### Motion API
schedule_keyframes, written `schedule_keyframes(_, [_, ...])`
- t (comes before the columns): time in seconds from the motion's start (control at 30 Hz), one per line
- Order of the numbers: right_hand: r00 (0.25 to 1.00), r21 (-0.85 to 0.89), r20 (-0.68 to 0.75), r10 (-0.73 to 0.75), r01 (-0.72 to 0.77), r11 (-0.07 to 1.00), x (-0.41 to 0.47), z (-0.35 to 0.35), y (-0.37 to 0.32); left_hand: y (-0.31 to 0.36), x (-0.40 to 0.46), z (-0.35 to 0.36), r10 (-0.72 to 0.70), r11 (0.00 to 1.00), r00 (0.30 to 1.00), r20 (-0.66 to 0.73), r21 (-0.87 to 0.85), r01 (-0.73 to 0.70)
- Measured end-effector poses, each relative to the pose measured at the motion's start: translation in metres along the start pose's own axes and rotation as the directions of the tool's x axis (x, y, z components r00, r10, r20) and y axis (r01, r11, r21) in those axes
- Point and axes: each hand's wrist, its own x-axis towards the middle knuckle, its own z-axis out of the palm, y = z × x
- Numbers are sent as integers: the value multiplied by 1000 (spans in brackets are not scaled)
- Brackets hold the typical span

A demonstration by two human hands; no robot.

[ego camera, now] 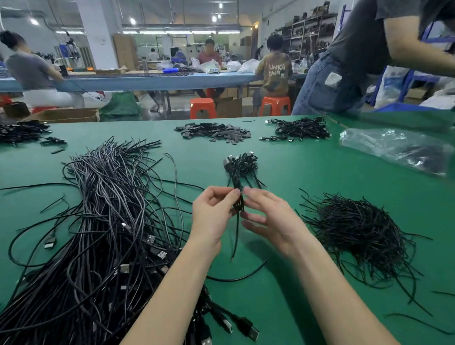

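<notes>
Over the green table [287, 174], my left hand [213, 216] and my right hand [269, 215] meet around a small coiled black cable [239, 202]. Both pinch it between thumb and fingertips. A thin black tie end [235, 235] hangs down from the coil between my wrists. Just beyond my hands lies a small bunch of coiled, tied cables [241, 169].
A big heap of loose black USB cables [99, 233] fills the left side. A pile of black twist ties [357, 228] lies at right, with a clear plastic bag [395, 148] behind. Farther back are flat black pieces [213, 133] and more bundled cables [298, 129]. A person [359, 44] leans over the far right edge.
</notes>
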Motion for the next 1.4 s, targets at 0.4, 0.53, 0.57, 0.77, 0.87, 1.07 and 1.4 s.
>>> schedule_keyframes(0.4, [903,-324,-182,-388,317,891,34,1,7,-2,7,-2,-114,992,993,40,65,111])
schedule_keyframes(0.53, [831,-547,-203,-518,343,764,88,16,-15,-3,11,-9,-217,976,976,-8,-18,217])
schedule_keyframes(0.57, [819,-584,-192,-541,348,734,103,21,-23,-3,11,-9,-228,974,974,-6,-21,228])
schedule_keyframes(0.77, [923,-901,-34,-384,139,412,181,29,-30,-8,14,-10,-256,967,967,-10,1,256])
schedule_keyframes(0.87, [953,-953,15,-301,105,284,187,31,-21,-9,16,-10,-258,966,966,-12,6,258])
schedule_keyframes(1.07, [937,-966,45,-346,129,223,176,31,-18,-8,15,-10,-273,962,962,-23,22,273])
schedule_keyframes(1.4, [943,-802,95,-319,262,537,73,12,-18,-1,11,-4,-207,975,973,-104,58,214])
